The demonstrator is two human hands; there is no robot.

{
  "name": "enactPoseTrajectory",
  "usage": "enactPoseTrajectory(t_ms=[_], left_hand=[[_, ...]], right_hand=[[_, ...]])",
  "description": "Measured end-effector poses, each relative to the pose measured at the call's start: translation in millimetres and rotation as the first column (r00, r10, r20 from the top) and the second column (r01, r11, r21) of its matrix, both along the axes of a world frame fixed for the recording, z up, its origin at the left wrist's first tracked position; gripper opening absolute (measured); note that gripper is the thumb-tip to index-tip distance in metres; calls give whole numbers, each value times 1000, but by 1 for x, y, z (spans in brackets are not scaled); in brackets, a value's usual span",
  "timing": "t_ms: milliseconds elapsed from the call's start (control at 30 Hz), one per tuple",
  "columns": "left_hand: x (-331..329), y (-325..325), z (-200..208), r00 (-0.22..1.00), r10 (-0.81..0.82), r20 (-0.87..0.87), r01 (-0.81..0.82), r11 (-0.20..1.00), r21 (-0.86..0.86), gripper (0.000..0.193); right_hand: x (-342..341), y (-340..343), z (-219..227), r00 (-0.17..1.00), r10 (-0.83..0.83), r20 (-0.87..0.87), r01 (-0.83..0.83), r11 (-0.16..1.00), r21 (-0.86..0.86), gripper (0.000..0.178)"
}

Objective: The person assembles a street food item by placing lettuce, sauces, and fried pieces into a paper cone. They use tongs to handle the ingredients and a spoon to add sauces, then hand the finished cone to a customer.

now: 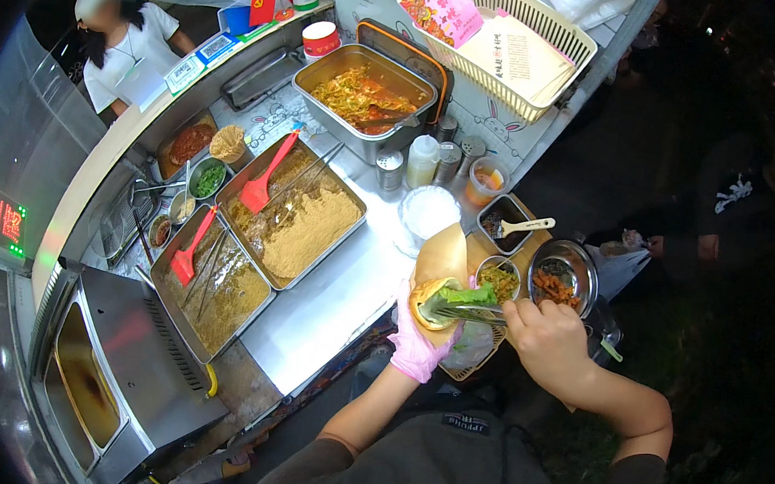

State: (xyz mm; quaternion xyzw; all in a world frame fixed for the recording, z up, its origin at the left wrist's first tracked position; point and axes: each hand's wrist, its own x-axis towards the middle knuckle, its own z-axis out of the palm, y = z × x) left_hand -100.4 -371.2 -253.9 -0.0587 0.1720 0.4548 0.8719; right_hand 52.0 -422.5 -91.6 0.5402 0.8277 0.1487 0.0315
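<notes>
My left hand (415,348), in a pink glove, is closed round a brown paper bag (443,249) with a browned flatbread (423,294) in it. Green lettuce (473,296) sticks out of the bread's open side. My bare right hand (552,347) grips metal tongs (484,315), whose tips reach into the bread at the lettuce. Just beyond the tongs is a small container of chopped yellow-green pickles (500,278). A steel bowl (590,271) holding orange-red pieces stands past my right hand.
Two crumb-filled trays (310,226) (224,315) with red spatulas lie left. A deep pan of saucy food (372,98), shaker jars (447,160) and a cream basket (553,91) of paper bags stand farther off. A fryer (85,381) is at lower left. A person (127,53) stands outside the counter.
</notes>
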Motion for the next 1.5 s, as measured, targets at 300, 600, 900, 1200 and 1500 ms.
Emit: enactPoseTrajectory(t_ms=[300, 600, 900, 1200, 1500], left_hand=[[16, 10, 11, 995, -46, 87, 64, 974, -216, 60], [51, 13, 0, 942, -92, 324, 171, 959, -224, 68], [107, -6, 11, 979, -17, 204, 71, 964, -258, 69], [146, -14, -11, 976, 28, 218, 39, 955, -294, 72], [183, -8, -30, 964, -74, 256, 171, 909, -381, 90]], right_hand=[[3, -17, 13, 982, -183, -41, 184, 982, 32, 27], [97, -68, 51, 820, -571, -21, 572, 821, 5, 55], [260, -68, -163, 716, -681, 155, 690, 656, -306, 70], [277, -50, -233, 835, -527, -159, 496, 845, -200, 16], [305, -84, -205, 798, -518, -308, 473, 855, -212, 32]])
